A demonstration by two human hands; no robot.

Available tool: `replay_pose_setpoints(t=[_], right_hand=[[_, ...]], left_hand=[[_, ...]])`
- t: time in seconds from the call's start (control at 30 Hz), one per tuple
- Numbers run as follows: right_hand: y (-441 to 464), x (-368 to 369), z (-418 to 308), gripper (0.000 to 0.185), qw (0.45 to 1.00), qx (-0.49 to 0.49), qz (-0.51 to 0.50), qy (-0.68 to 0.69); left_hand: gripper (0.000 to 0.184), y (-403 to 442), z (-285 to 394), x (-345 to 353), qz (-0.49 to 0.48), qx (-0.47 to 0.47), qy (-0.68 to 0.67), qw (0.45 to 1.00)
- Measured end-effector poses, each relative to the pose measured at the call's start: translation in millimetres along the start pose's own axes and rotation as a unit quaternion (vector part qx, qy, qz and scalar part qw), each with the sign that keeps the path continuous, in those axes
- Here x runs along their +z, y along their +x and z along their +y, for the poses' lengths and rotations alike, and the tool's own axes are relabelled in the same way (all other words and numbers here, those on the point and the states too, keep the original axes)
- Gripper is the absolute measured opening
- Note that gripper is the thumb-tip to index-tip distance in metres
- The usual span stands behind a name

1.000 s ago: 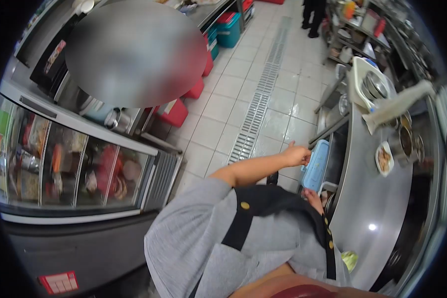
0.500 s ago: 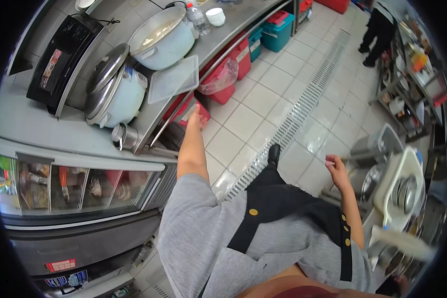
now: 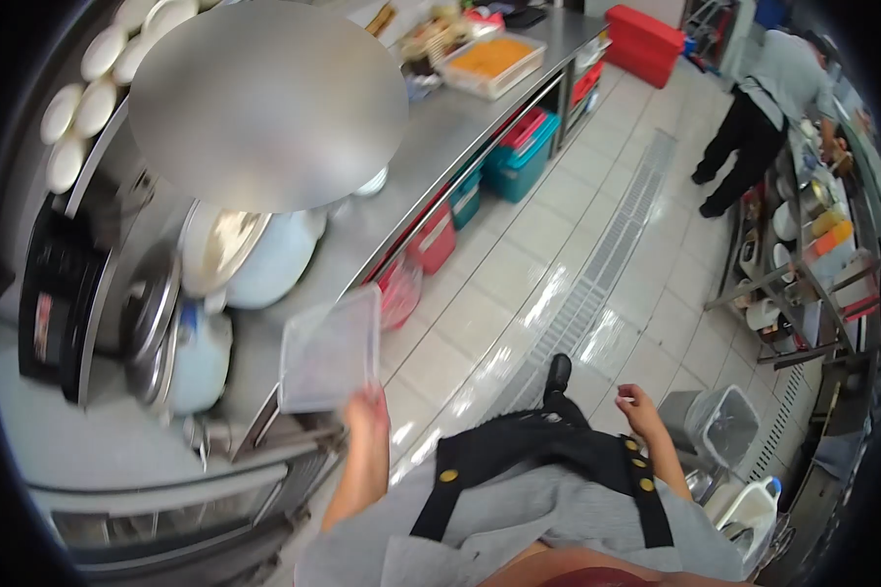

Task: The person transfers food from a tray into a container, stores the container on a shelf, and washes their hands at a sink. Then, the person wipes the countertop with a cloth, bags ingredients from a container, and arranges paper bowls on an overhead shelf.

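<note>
My left hand is closed on the lower right corner of a translucent plastic lid, which is roughly square and flat. The lid reaches over the front edge of the steel counter. Behind it on the counter is a large whitish pot with pale contents, and nearer stands a second pot with a metal lid leaning on it. My right hand hangs low over the floor on the right, fingers loosely curled and apart, with nothing visible in it.
Red bins and a teal bin sit beneath the counter. A grey bin and a white tub are at my right. Another person stands at the shelving farther ahead. A floor drain runs down the aisle.
My left hand, earlier apart from the lid, has taken hold of its corner, and the lid has shifted toward me. The view has turned and moved, showing more of the far counter.
</note>
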State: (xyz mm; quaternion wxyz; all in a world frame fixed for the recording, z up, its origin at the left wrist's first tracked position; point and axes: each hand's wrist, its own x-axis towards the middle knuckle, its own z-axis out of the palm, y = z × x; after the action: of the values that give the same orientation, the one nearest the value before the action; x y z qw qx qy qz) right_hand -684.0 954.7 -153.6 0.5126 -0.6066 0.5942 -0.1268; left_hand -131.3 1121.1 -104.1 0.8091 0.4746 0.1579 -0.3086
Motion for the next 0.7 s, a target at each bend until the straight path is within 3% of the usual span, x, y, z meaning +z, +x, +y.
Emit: replay_pose_setpoints(t=[0.07, 0.13, 0.2, 0.3, 0.37, 0.4, 0.47, 0.5, 0.57, 0.6, 0.63, 0.67, 0.7], right_hand=[[58, -13, -19, 0.044, 0.998, -0.059, -0.002, -0.005], [126, -27, -57, 0.048, 0.994, -0.048, -0.092, 0.020], [207, -37, -97, 0.053, 0.980, -0.114, -0.153, 0.060], [305, -73, -182, 0.083, 0.961, -0.075, -0.167, 0.209], [378, -83, -204, 0.086, 0.934, -0.081, -0.112, 0.330], [403, -93, -220, 0.086, 0.935, -0.079, -0.115, 0.327], [436, -113, -262, 0.078, 0.851, -0.258, -0.170, 0.425], [445, -125, -279, 0.064, 0.844, -0.248, -0.189, 0.437], [486, -129, -296, 0.057, 0.864, -0.210, -0.151, 0.432], [507, -127, -303, 0.051, 0.880, -0.174, -0.107, 0.430], [517, -131, -329, 0.041, 0.886, -0.150, -0.052, 0.436], [548, -137, -336, 0.041, 0.889, -0.142, -0.049, 0.433], [582, -145, -342, 0.036, 0.909, -0.171, -0.039, 0.378]], left_hand=[[0.017, -57, -8, 66, 0.006, -0.062, 0.034, 0.997], [0.012, -78, -16, 120, -0.082, -0.231, 0.107, 0.964], [0.007, -81, -18, 210, -0.079, -0.283, 0.100, 0.951], [0.031, -63, -26, 318, -0.253, -0.366, 0.052, 0.894], [0.054, -61, -35, 382, -0.313, -0.410, 0.041, 0.856], [0.054, -53, -44, 401, -0.311, -0.409, 0.038, 0.857], [0.050, -32, -60, 435, -0.298, -0.500, -0.021, 0.813], [0.050, -16, -73, 446, -0.296, -0.500, -0.025, 0.814], [0.038, 16, -96, 471, -0.335, -0.555, -0.109, 0.753], [0.038, 33, -105, 484, -0.330, -0.557, -0.113, 0.754], [0.045, 36, -107, 516, -0.305, -0.413, 0.070, 0.855], [0.052, 46, -112, 540, -0.263, -0.245, 0.251, 0.899], [0.061, 121, -140, 515, -0.268, -0.163, 0.297, 0.902]])
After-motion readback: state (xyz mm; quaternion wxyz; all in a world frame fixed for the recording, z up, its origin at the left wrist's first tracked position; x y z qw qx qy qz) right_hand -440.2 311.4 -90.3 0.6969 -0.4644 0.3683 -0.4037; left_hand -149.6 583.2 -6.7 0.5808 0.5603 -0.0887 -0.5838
